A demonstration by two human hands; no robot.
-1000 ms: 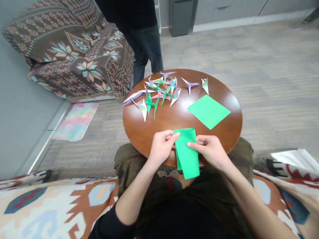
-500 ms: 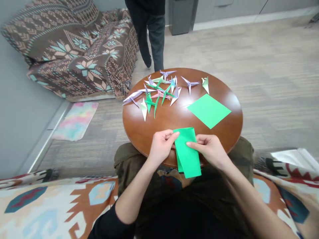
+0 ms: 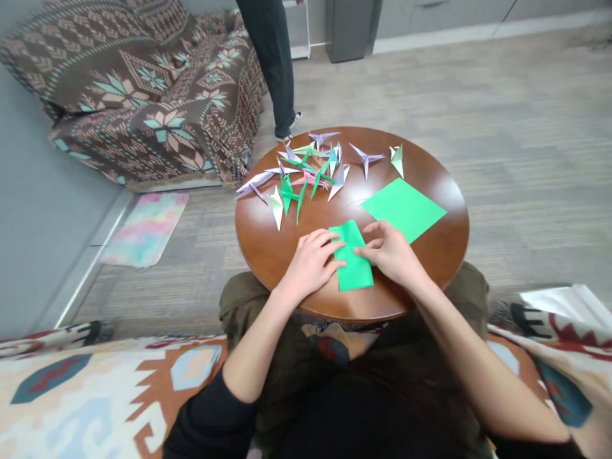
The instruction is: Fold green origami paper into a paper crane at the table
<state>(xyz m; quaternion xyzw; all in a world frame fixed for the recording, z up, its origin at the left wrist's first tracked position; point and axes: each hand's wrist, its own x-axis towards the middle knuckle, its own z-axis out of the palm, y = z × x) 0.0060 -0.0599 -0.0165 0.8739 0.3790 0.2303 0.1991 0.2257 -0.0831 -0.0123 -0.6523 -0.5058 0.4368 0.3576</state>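
A green sheet of origami paper, folded into a narrow rectangle, lies on the round wooden table near its front edge. My left hand rests on the paper's left side, fingers spread and flat. At the right edge, my right hand pinches the paper between its thumb and curled fingers, while the index finger reaches forward. Just beyond my right hand is a flat green square sheet, turned cornerwise to me.
Several folded paper cranes in green, purple, pink and white cluster at the table's back left. A purple crane and a pale green one stand apart. Beyond the table are a person's leg and a covered sofa.
The folded paper has gone from above my lap, held in both hands, forward onto the tabletop. My left hand has flattened out on it. The person behind the table has stepped left.
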